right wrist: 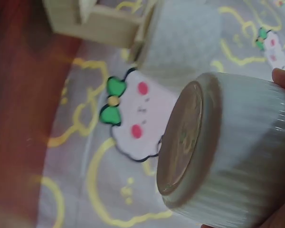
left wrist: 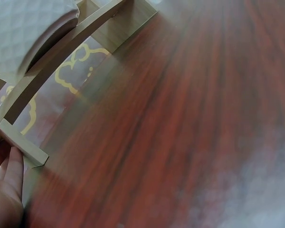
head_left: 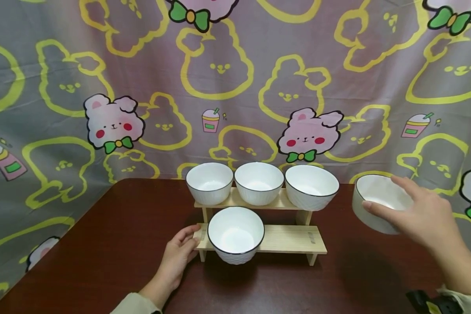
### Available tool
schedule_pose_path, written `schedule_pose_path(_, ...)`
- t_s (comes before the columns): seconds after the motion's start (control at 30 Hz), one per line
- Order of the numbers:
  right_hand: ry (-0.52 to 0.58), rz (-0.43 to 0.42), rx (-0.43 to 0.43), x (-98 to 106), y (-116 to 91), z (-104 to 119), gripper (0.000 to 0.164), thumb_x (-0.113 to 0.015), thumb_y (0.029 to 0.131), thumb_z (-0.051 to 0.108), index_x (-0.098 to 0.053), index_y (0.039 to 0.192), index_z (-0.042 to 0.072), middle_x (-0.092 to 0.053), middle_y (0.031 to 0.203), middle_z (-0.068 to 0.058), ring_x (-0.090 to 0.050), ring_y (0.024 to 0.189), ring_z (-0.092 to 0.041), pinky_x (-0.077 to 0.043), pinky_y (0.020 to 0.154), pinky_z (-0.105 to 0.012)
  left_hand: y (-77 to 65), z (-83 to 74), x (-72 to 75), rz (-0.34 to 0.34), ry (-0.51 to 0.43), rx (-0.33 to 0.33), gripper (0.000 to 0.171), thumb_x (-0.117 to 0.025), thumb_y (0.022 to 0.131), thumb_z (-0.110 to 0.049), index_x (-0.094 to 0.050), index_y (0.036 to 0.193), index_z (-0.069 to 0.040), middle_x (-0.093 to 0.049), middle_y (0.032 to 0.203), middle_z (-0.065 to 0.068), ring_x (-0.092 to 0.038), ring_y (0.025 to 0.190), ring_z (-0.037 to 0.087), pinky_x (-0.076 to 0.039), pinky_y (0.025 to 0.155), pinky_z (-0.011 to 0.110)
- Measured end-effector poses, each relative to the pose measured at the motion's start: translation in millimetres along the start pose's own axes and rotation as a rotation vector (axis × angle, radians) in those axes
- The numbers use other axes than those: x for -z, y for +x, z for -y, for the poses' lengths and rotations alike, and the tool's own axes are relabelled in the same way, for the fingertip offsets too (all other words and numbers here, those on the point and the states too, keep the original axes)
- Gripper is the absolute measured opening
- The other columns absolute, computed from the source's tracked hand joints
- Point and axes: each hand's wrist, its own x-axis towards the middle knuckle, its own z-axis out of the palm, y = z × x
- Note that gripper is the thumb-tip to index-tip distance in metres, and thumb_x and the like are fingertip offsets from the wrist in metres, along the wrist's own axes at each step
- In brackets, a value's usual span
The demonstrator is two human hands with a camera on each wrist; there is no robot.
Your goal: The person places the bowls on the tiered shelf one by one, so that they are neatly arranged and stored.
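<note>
At the right of the head view, my right hand (head_left: 428,213) grips a white bowl (head_left: 370,213) with a dark rim by its side, thumb and fingers spread around it. The bowl is held above the table, tilted; the right wrist view shows its ribbed side and round foot (right wrist: 183,137). My left hand (head_left: 176,253) holds the left end of a two-tier wooden stand (head_left: 286,237) at the lower shelf. In the left wrist view its fingers (left wrist: 14,171) lie against a stand leg (left wrist: 23,145). One bowl (head_left: 235,235) with a dimpled outside sits on the lower shelf's left part.
Three white bowls stand in a row on the upper shelf: a left one (head_left: 209,183), a middle one (head_left: 259,183) and a right one (head_left: 312,187). The stand rests on a dark red-brown table (head_left: 141,226). A patterned cloth (head_left: 227,56) hangs behind the table.
</note>
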Motion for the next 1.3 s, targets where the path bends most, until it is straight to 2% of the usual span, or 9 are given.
schedule_pose_path(0.23, 0.003, -0.013, 0.043, 10.6, -8.1, 20.9, 0.087, -0.070, 0.070, 0.053, -0.042, 0.136, 0.004, -0.044, 0.119, -0.040, -0.037, 0.098, -0.054, -0.030, 0.070, -0.056, -0.4, 1.8, -0.7, 0.007, -0.010, -0.010, 0.038, -0.049, 0.089, -0.003, -0.048, 0.126, 0.004, -0.058, 0.118, 0.017, -0.059, 0.084, 0.008, -0.048, 0.074, 0.025)
schedule_pose_path(0.53, 0.075, 0.011, 0.080, 18.5, -22.5, 46.7, 0.085, -0.075, 0.067, 0.049, -0.044, 0.137, 0.013, -0.046, 0.127, -0.031, -0.039, 0.098, -0.052, -0.032, 0.063, -0.044, 0.1, 1.1, -0.7, 0.005, -0.007, -0.005, 0.037, -0.049, 0.089, -0.003, -0.049, 0.126, 0.003, -0.057, 0.119, 0.018, -0.059, 0.085, 0.009, -0.048, 0.074, 0.025)
schedule_pose_path(0.8, 0.155, -0.012, 0.194, 10.2, -36.6, 60.7, 0.083, -0.082, 0.062, 0.042, -0.049, 0.133, 0.015, -0.051, 0.125, -0.024, -0.047, 0.096, -0.041, -0.034, 0.064, -0.037, 2.2, 2.3, 0.2, -0.009, -0.005, 0.001, 0.037, -0.048, 0.088, -0.002, -0.050, 0.124, 0.002, -0.057, 0.119, 0.018, -0.059, 0.085, 0.010, -0.048, 0.074, 0.026)
schedule_pose_path(1.07, 0.243, -0.020, 0.253, -4.7, -48.7, 77.4, 0.082, -0.085, 0.057, 0.039, -0.054, 0.130, 0.018, -0.056, 0.122, -0.017, -0.052, 0.093, -0.031, -0.038, 0.061, -0.027, 2.6, 3.0, 1.2, -0.012, -0.001, -0.004, 0.037, -0.048, 0.088, -0.002, -0.051, 0.125, 0.002, -0.057, 0.119, 0.018, -0.059, 0.085, 0.009, -0.048, 0.074, 0.026)
schedule_pose_path(1.3, 0.288, -0.001, 0.286, -21.2, -58.1, 89.1, 0.080, -0.085, 0.056, 0.041, -0.056, 0.127, 0.018, -0.058, 0.123, -0.012, -0.054, 0.098, -0.029, -0.042, 0.065, -0.030, 2.4, 3.0, 1.6, -0.011, 0.000, -0.001, 0.037, -0.049, 0.088, -0.002, -0.051, 0.125, 0.002, -0.057, 0.118, 0.018, -0.059, 0.085, 0.010, -0.048, 0.074, 0.026)
